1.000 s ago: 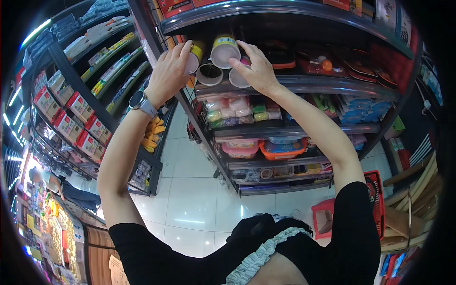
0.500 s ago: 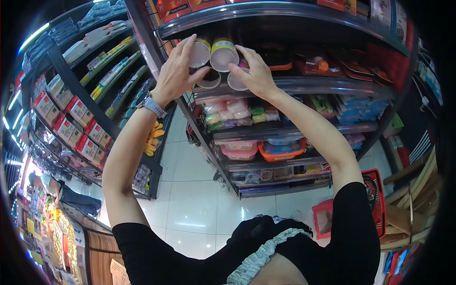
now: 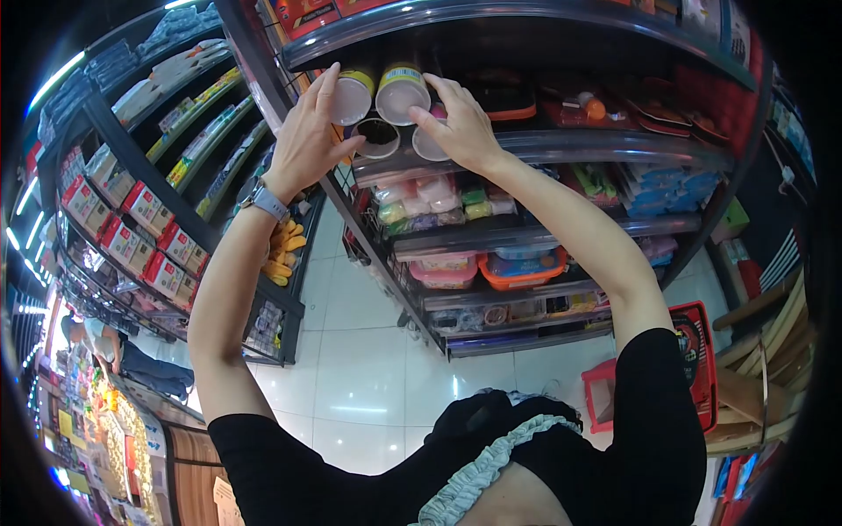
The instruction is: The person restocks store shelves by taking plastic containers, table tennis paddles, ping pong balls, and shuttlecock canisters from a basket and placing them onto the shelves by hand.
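Several round tubs with pale ends and yellow bands are grouped at the left end of a shelf. My left hand (image 3: 305,138), wearing a wristwatch (image 3: 265,200), is open along the left side, its fingers stretched beside the upper left tub (image 3: 352,99). Its thumb points towards the lower left tub (image 3: 379,138), whose round face looks dark. On the other side, my right hand (image 3: 461,128) is open with fingers extended beside the upper middle tub (image 3: 403,96). The right thumb lies over its lower edge, above the lower right tub (image 3: 430,143), which is partly covered.
Packaged goods fill the lower shelves, among them an orange-rimmed container (image 3: 524,267). To the left stands another rack with red-and-white boxes (image 3: 127,243). A red basket (image 3: 699,368) is by my right elbow. Another person (image 3: 145,364) stands at the far left.
The view has shifted slightly, so the hands and tubs appear a little further left. My left thumb has moved off the lower left tub, exposing more of its dark face.
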Demonstrator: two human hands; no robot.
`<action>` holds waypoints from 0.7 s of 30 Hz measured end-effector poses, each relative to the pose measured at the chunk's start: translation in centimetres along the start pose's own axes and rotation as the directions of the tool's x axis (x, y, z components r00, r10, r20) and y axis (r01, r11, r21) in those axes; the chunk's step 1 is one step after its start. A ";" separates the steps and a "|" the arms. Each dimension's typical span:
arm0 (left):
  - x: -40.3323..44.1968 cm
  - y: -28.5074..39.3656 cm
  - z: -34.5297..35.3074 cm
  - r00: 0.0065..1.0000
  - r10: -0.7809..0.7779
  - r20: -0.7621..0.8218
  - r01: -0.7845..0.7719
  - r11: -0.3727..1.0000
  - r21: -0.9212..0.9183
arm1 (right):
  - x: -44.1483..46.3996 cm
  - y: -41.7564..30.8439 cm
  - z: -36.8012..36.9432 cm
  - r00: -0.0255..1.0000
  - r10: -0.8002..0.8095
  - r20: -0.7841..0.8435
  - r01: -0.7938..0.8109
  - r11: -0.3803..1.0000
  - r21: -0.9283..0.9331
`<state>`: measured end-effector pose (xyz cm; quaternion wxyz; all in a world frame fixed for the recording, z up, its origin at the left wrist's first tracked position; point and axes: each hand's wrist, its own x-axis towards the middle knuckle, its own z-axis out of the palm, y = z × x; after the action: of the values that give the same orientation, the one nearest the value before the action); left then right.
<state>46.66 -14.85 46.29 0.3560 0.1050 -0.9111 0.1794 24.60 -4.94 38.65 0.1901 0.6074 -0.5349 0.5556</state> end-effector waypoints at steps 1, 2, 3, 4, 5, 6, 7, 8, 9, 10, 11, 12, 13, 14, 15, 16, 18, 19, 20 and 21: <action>-0.2 0.0 -0.1 1.000 -0.001 -0.006 0.001 1.000 0.005 | 0.0 0.0 0.0 1.000 0.013 0.014 -0.013 1.000 0.000; -0.6 0.0 -0.3 1.000 -0.002 -0.014 0.002 1.000 0.011 | -0.1 0.0 -0.1 0.999 0.024 0.027 -0.024 1.000 -0.001; -0.9 0.2 -0.4 1.000 -0.002 -0.023 0.002 1.000 0.017 | -0.1 0.1 -0.2 0.999 0.025 0.030 -0.025 1.000 0.001; -1.1 0.4 -0.5 1.000 -0.013 -0.026 0.014 0.999 0.051 | -0.1 0.1 -0.3 0.999 0.025 0.034 -0.025 1.000 0.004; -1.4 0.5 -0.5 0.999 -0.026 -0.029 0.028 0.996 0.084 | -0.1 0.1 -0.4 0.999 0.024 0.039 -0.024 1.000 0.007; -1.7 0.6 -0.5 0.999 -0.039 -0.035 0.043 0.992 0.118 | -0.2 0.1 -0.4 0.999 0.024 0.035 -0.025 1.000 0.010; -1.9 0.7 -0.5 0.998 -0.037 -0.050 0.045 0.984 0.173 | -0.2 0.2 -0.4 0.999 0.024 0.031 -0.025 1.000 0.012; -2.1 0.8 -0.3 0.997 -0.035 -0.066 0.049 0.973 0.227 | -0.3 0.2 -0.5 0.999 0.024 0.028 -0.024 1.000 0.015; -2.2 0.8 -0.2 0.996 -0.032 -0.081 0.053 0.959 0.280 | -0.4 0.1 -0.7 0.999 0.032 0.027 -0.032 0.999 0.022; -2.4 0.8 -0.1 0.996 -0.041 -0.078 0.064 0.945 0.322 | -0.6 -0.1 -1.0 0.999 0.040 0.025 -0.040 0.999 0.030; -2.6 0.9 -0.1 0.996 -0.050 -0.075 0.074 0.929 0.364 | -0.8 -0.3 -1.3 0.999 0.048 0.024 -0.049 0.998 0.037; -2.8 0.8 -0.1 0.996 -0.058 -0.072 0.083 0.911 0.404 | -1.2 -0.4 -1.6 0.999 0.041 0.019 -0.042 0.998 0.048; -3.1 0.5 0.1 0.997 -0.065 -0.045 0.078 0.907 0.414 | -1.6 -0.3 -1.9 0.999 0.035 0.013 -0.035 0.998 0.057; -3.5 0.0 0.4 0.997 -0.072 -0.017 0.073 0.903 0.423 | -2.0 -0.4 -2.2 1.000 0.029 0.007 -0.030 0.997 0.067; -3.7 -0.3 0.5 0.997 -0.079 0.011 0.067 0.899 0.432 | -2.5 -0.5 -2.5 1.000 0.028 -0.011 -0.027 0.997 0.077; -3.7 -0.3 0.6 0.997 -0.075 0.010 0.064 0.903 0.426 | -3.0 -0.6 -2.7 0.999 0.026 -0.030 -0.023 0.996 0.088; -3.8 -0.2 0.6 0.998 -0.069 0.006 0.060 0.908 0.414 | -4.0 -0.7 -3.1 0.998 0.028 -0.051 -0.023 0.995 0.097; -3.8 -0.2 0.7 0.998 -0.068 -0.002 0.063 0.912 0.405 | -4.4 -0.6 -3.2 0.998 0.033 -0.055 -0.027 0.995 0.095; -3.8 -0.2 0.8 0.998 -0.068 -0.010 0.066 0.916 0.396 | -4.9 -0.6 -3.3 0.998 0.038 -0.059 -0.033 0.995 0.092; -3.7 -0.2 0.9 0.998 -0.067 -0.017 0.069 0.920 0.386 | -5.3 -0.6 -3.4 0.997 0.043 -0.068 -0.036 0.994 0.100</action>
<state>48.88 -15.17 43.15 0.3359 0.2043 -0.8530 0.3431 24.51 0.44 35.30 0.1676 0.5853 -0.5118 0.6061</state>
